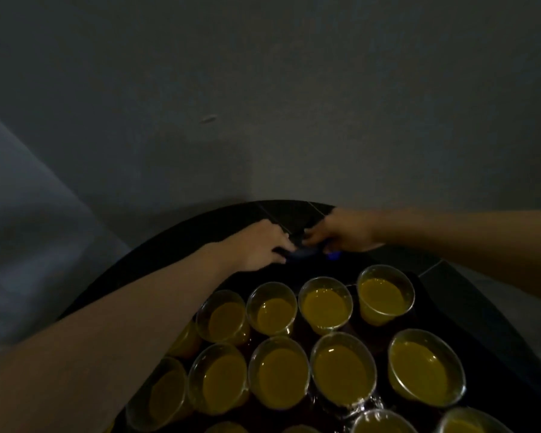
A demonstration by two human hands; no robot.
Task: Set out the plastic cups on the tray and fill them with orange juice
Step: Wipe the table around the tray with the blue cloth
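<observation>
Beyond the cups (pixel 325 304), left hand (pixel 260 245) and right hand (pixel 344 232) fingers (pixel 313 240) touch a blue object (pixel 306 254), grip unclear.

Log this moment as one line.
cups: filled, on tray | left hand: at small blue object | right hand: same object | grip: unclear

- No text, label, brand, number or sign can be read anywhere in the view.
- The plastic cups (pixel 324 304) show no legible print, and the whole scene is too dim and blurred to make out any lettering.
</observation>
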